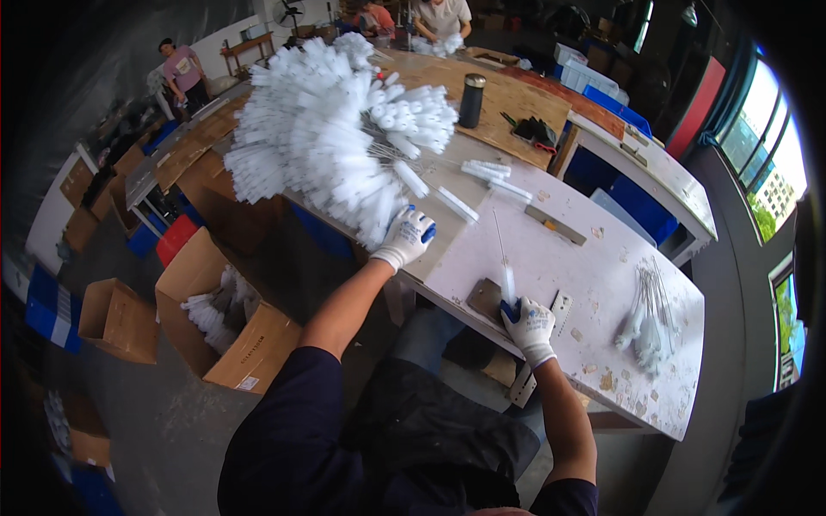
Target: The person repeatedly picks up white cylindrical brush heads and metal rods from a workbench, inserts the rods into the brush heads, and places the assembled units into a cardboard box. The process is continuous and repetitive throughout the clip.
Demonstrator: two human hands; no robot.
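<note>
My right hand (529, 328), in a white glove with blue coating, is closed on the bristle end of a white wire-handled brush (508, 282). Its thin wire points up and away over the table. Beside that hand lie a small dark metal block (485, 297) and a perforated metal strip (561, 311). My left hand (404, 241), gloved the same way, is at the near edge of a big heap of white brushes (310, 129), thumb and fingers apart. Some of its fingers are hidden. Several loose white bristle pieces (458, 205) lie right of the heap.
A bundle of wire-handled brushes (650, 331) lies on the table's right side. Farther back are a metal bar (555, 225), a dark flask (471, 101) and dark gloves (535, 131). A cardboard box (258, 348) holding white brushes stands on the floor at left. Other people are in the background.
</note>
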